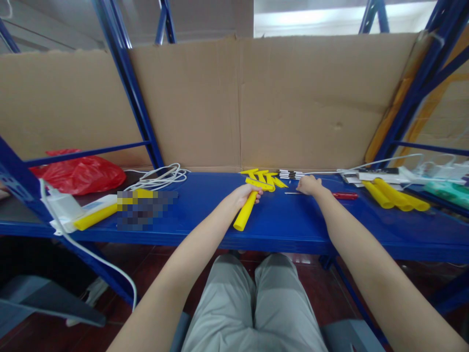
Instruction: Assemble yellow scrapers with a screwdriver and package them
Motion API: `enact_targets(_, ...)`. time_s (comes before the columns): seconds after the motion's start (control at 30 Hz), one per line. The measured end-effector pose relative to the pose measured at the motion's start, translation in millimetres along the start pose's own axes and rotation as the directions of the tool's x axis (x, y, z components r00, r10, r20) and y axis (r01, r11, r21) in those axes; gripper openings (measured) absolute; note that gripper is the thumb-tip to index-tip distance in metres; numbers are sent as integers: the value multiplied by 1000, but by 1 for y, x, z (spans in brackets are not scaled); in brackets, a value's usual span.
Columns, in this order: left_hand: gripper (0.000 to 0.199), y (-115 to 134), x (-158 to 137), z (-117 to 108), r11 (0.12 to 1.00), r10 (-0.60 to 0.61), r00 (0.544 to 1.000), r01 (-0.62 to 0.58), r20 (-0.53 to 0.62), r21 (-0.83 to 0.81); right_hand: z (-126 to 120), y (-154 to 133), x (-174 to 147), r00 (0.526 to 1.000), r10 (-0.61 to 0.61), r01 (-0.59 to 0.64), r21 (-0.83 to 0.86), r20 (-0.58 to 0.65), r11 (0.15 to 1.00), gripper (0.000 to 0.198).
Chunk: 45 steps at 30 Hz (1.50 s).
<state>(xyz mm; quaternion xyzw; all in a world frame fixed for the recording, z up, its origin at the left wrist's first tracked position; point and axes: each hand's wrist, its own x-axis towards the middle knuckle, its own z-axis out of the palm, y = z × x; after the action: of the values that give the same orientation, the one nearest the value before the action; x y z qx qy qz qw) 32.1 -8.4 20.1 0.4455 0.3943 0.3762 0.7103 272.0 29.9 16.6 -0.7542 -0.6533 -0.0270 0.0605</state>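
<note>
My left hand (249,194) is closed around a yellow T-shaped tool (245,212) with a round, hollow handle and a flat crosswise head. Its handle end points toward me, above the blue shelf. My right hand (309,185) is at the right, fingers curled down, beside a stack of small black-and-white strips (290,174). Whatever is between those fingertips is hidden. A screwdriver with a red handle (345,195) lies on the shelf, its shaft passing behind my right wrist. Several yellow head pieces (261,175) lie just beyond my left hand.
Yellow tubes (394,195) lie at the right near white adapters. At the left are a red plastic bag (82,171), coiled white cable (163,177) and a white power strip (90,210). Cardboard (293,102) walls the back; blue posts (134,93) frame the sides.
</note>
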Motion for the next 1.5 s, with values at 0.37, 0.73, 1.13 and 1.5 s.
enact_targets(0.37,19,1,7,-4,998,-68,998,68,18,9,3,-2,-1,1000,-7,8,-51,27,999,38)
enact_targets(0.73,18,2,3,-1,997,-61,998,61,1,42,2,-1,-4,999,-10,12,-41,44,999,34)
enact_targets(1.13,18,0,8,-5,998,-67,997,66,36,15,4,-1,2,998,-37,39,-56,45,998,28)
enact_targets(1.5,19,1,4,-2,997,-75,997,74,36,20,7,-8,9,962,-229,272,499,-146,823,19)
